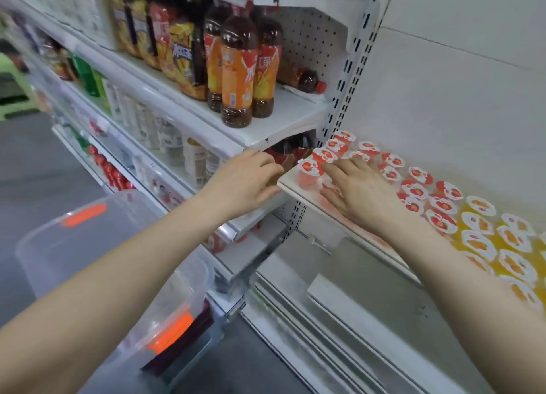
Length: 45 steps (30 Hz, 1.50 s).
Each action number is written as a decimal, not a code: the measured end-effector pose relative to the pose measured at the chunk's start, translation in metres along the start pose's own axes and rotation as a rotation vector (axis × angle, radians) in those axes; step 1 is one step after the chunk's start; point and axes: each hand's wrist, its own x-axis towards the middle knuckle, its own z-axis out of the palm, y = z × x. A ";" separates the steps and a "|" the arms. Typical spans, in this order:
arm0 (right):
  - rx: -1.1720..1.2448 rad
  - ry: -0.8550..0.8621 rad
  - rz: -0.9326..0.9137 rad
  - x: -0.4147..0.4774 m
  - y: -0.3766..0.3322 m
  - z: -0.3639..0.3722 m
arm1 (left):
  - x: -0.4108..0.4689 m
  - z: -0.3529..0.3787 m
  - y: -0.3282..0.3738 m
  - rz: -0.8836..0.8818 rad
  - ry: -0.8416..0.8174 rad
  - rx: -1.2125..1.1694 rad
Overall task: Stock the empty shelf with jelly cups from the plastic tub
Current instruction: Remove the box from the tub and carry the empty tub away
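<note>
Red jelly cups (322, 155) stand in rows on the white shelf (295, 191) beside the flat, straight-fingered, empty right hand (363, 195); left hand (245, 180), fingers loosely bent, touches the shelf's end, grip indeterminate.

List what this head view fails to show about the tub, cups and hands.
1. Plastic tub: head view; the left forearm and blurred walls hide whether cups remain.
2. Orange jelly cups: row cut off by the right edge.
3. Left hand: its own back hides the fingertips at the shelf end.
4. Right hand: covers whatever lies beneath it.
</note>
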 end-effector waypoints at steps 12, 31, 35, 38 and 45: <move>0.232 0.028 -0.406 -0.007 -0.152 0.040 | -0.208 0.003 -0.022 -0.546 0.048 0.028; 0.418 -0.488 -0.101 0.142 -0.321 0.210 | -0.348 0.071 -0.184 -1.417 -0.009 -0.164; 0.467 -0.585 0.061 0.141 -0.335 0.223 | -0.358 0.079 -0.187 -1.510 0.008 -0.359; 0.465 -0.538 0.088 0.137 -0.338 0.219 | -0.368 0.080 -0.177 -1.509 0.092 -0.501; 0.577 -0.475 -0.004 0.135 -0.361 0.185 | -0.406 0.056 -0.146 -1.669 0.306 -0.622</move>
